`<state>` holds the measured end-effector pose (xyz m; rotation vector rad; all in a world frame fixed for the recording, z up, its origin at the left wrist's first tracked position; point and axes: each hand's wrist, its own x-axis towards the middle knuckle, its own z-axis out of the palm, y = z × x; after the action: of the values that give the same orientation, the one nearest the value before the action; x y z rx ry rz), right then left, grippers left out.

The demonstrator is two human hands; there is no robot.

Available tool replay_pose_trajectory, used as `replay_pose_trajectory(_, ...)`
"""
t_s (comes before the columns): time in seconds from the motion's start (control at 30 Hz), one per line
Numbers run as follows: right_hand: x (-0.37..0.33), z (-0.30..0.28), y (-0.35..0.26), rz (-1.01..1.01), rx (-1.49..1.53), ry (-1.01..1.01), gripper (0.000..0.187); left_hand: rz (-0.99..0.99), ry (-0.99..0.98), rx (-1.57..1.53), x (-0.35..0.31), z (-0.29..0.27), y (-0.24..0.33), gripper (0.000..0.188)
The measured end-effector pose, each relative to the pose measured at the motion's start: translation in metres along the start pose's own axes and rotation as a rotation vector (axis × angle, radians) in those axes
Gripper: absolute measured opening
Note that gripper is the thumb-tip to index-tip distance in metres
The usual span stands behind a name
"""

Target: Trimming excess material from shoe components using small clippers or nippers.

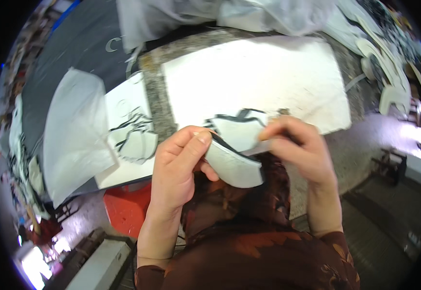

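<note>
Pinched between the thumb and fingers of my left hand (pixel 176 166) is a curved white piece (pixel 234 166) of sheet material with a black upper edge. My right hand (pixel 300 145) is closed on a thin flat grey strip (pixel 258 148), which meets the black edge near the piece's right end. Whether that strip is a blade or a strip of material, I cannot tell. Just beyond both hands, another white piece with black edging (pixel 242 130) lies at the near edge of a white board (pixel 254 77).
More white pieces and black strips (pixel 135 130) lie left of the board, beside a translucent plastic sheet (pixel 77 130). Plastic bags (pixel 268 17) cover the far side of the table. Pale curved parts (pixel 394 82) are piled at right. A red stool (pixel 128 208) stands below the table.
</note>
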<state>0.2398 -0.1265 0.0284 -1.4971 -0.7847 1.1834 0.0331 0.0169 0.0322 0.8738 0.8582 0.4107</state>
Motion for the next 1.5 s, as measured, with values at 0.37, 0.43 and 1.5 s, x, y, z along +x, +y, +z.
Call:
replay_pose_trajectory(0.37,-0.009,0.022,-0.009,-0.299,-0.408,-0.136,0.017,0.467,0.883,0.866,-0.017,-0.126,0.008,0.039)
replay_pose_trajectory(0.43,-0.007,0.028,-0.008,-0.331,-0.442,-0.200,0.020,0.656,1.031,1.135,-0.023,-0.117,0.015,0.046)
replay_pose_trajectory(1.5,-0.013,0.038,-0.009,-0.114,-0.313,-0.327,0.024,0.171,-0.410,0.614,-0.019,-0.023,-0.016,0.013)
